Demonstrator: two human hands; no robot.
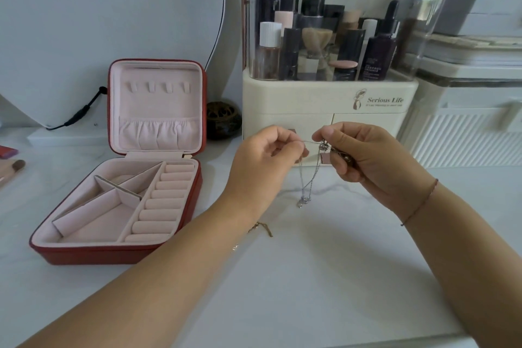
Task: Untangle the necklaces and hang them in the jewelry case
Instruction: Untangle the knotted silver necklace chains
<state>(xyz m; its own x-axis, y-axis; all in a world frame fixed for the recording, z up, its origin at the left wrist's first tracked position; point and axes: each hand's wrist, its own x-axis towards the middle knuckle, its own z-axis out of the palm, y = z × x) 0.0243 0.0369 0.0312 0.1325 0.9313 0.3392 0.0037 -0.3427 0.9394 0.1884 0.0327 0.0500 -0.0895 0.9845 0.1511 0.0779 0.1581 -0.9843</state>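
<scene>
A thin silver necklace [308, 181] hangs in loops between my two hands above the white table. My left hand [264, 159] pinches one stretch of its chain. My right hand [358, 154] pinches the chain near a small knot with a pendant and curls round more of it. A gold necklace [265, 228] lies on the table, partly hidden under my left forearm. The red jewelry case [158, 254] stands open at the left, its pink lid upright with a row of small hooks [158, 87] that carry nothing.
A cream cosmetics organiser [329, 102] full of bottles stands right behind my hands. A dark round pot [223, 119] sits between it and the case. A mirror with a black cable leans at the back left; white storage boxes stand at the right.
</scene>
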